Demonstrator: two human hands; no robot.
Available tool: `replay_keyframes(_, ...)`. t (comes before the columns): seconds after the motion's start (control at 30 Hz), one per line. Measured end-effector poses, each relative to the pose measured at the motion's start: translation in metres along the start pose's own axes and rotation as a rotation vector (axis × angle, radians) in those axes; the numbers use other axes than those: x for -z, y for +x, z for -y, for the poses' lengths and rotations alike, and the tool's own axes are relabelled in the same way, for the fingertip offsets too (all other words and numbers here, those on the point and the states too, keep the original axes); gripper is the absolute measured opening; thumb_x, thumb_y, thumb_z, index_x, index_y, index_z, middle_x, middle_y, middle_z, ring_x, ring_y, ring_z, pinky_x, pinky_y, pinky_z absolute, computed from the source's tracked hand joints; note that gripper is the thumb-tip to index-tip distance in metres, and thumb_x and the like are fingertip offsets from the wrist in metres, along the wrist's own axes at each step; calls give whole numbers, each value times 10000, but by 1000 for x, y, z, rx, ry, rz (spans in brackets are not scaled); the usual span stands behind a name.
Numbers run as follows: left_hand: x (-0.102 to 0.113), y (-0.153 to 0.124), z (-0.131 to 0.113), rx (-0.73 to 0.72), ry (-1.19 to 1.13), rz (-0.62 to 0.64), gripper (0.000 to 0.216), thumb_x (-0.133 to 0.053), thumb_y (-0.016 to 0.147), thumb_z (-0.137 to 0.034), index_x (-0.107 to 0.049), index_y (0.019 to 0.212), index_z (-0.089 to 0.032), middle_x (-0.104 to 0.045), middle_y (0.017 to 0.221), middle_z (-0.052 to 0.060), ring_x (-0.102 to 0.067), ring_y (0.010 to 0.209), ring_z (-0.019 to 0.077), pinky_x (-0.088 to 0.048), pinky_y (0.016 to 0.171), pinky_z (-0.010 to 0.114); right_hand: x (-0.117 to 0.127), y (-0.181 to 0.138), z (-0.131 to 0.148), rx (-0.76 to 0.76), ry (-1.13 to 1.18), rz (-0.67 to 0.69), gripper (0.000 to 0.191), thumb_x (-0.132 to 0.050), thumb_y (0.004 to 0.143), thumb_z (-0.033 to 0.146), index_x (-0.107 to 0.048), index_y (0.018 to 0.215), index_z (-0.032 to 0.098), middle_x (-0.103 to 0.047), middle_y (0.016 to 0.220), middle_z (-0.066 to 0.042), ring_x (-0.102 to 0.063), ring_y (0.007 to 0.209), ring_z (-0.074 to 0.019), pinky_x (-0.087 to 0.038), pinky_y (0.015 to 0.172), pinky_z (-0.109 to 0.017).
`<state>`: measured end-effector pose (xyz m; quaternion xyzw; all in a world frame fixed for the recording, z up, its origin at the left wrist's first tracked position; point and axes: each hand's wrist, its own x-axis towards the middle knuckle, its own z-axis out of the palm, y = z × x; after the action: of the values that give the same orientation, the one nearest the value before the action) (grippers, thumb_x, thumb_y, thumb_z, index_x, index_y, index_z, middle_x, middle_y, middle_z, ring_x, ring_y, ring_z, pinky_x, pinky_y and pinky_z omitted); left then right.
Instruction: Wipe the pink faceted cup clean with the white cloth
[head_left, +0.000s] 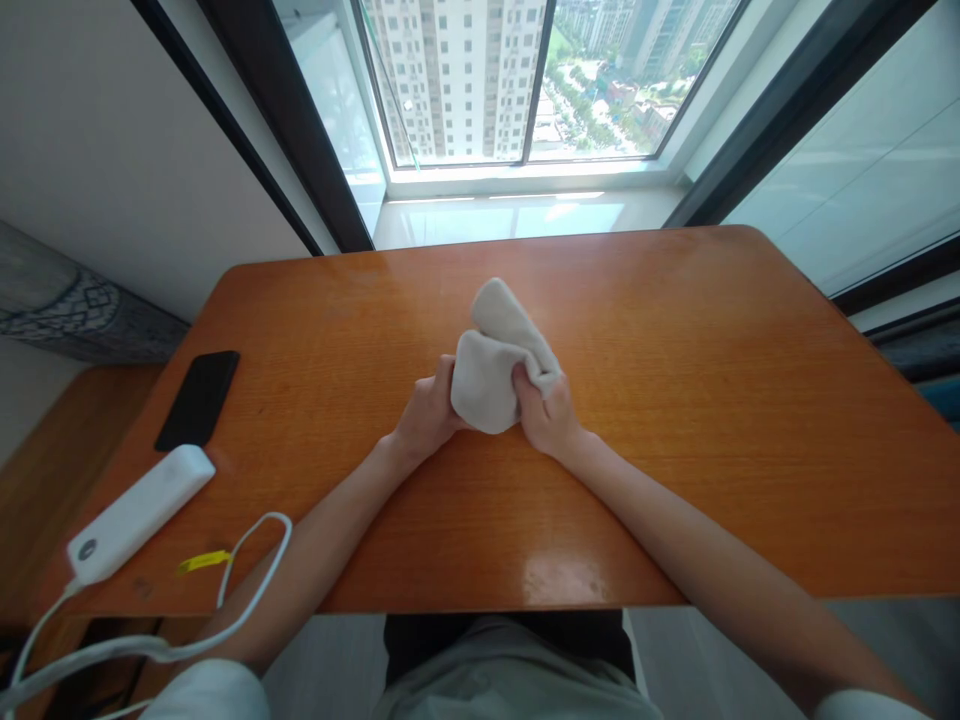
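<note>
A white cloth [495, 360], bunched and partly folded, is held just above the middle of an orange wooden table [675, 420]. My left hand [426, 412] grips its left side with fingers curled under the fabric. My right hand [547, 408] pinches the right side, thumb pressed into the cloth. The cloth's far end sticks up and away from me. Both forearms rest over the table's near edge.
A black phone [198, 398] lies flat at the table's left. Nearer me a white power bank [139, 512] has a white cable [247, 575] looping off the near edge, with a yellow tag. A window and sill run behind the table.
</note>
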<state>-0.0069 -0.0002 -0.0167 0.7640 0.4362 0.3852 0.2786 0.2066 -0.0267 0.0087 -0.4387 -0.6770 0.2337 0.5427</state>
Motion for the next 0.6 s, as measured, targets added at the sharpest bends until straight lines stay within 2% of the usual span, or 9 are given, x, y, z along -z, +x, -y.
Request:
replay_keyframes(0.03, 1, 0, -2, -2, 12, -6, 542, -893, 784, -483, -583, 1160, -246, -769, 848, -5, -710, 664, 192, -466, 564, 257, -1, 0, -3, -174, 70, -61, 524, -454, 1120, 611, -732, 1327, 218, -800, 1342, -121, -742, 1268, -340, -588, 1133, -527)
replay_keyframes(0.1, 3, -1, -6, 1, 37, -18, 613, -918, 729, -412, -576, 1210, -246, -784, 912, -9, -706, 674, 175, -473, 582, 241, -3, 1, -9, -464, 158, -123, 575, -473, 1078, 702, -753, 1126, 202, -828, 1058, -89, -763, 1039, -312, -623, 945, -455)
replay_keyframes(0.13, 3, -1, -8, 4, 46, -21, 618, -912, 728, -385, -572, 1225, -247, -786, 931, -11, -702, 676, 168, -475, 589, 236, -3, 1, -11, -551, 182, -136, 585, -496, 1049, 735, -746, 1058, 207, -810, 955, -66, -748, 970, -297, -613, 887, -427)
replay_keyframes(0.2, 3, -1, -9, 5, 44, -10, 609, -891, 750, -360, -561, 1248, -244, -787, 957, -8, -704, 687, 162, -486, 603, 233, -4, 2, -13, -610, 214, -149, 564, -548, 1009, 754, -728, 998, 220, -772, 863, -31, -714, 911, -271, -587, 834, -388)
replay_keyframes(0.33, 1, 1, -6, -55, 12, 77, 621, -829, 886, -384, -487, 1377, -214, -796, 1143, 72, -779, 853, 199, -588, 731, 281, -3, 0, -11, -524, 211, -174, 557, -517, 1046, 739, -710, 1019, 217, -767, 888, -37, -695, 881, -253, -584, 821, -390)
replay_keyframes(0.43, -2, 5, 1, -168, 54, 158, 704, -808, 955, -456, -440, 1489, -180, -706, 1431, 216, -759, 1251, 332, -643, 1001, 458, 2, -1, -7, -297, 86, -161, 512, -451, 1118, 647, -722, 1135, 212, -808, 1077, -102, -733, 1013, -293, -610, 960, -482)
replay_keyframes(0.5, -4, 7, 5, -237, 103, 199, 756, -806, 968, -489, -434, 1548, -177, -586, 1597, 265, -599, 1508, 407, -555, 1195, 591, 7, 1, -4, -145, 13, -131, 438, -489, 1119, 592, -732, 1157, 230, -798, 1215, -129, -728, 1149, -326, -577, 1097, -553)
replay_keyframes(0.57, -4, 9, 6, -259, 138, 219, 791, -810, 966, -516, -438, 1583, -191, -522, 1667, 261, -486, 1610, 428, -462, 1289, 650, 12, 3, 0, -11, -53, -94, 359, -548, 1101, 542, -734, 1179, 245, -773, 1316, -134, -702, 1267, -354, -539, 1174, -607)
replay_keyframes(0.6, -4, 9, 5, -254, 146, 215, 817, -823, 951, -534, -441, 1590, -197, -525, 1667, 254, -484, 1611, 431, -449, 1301, 655, 14, 5, 1, 62, -92, -77, 333, -555, 1100, 506, -728, 1220, 248, -758, 1361, -135, -686, 1319, -363, -532, 1190, -625)
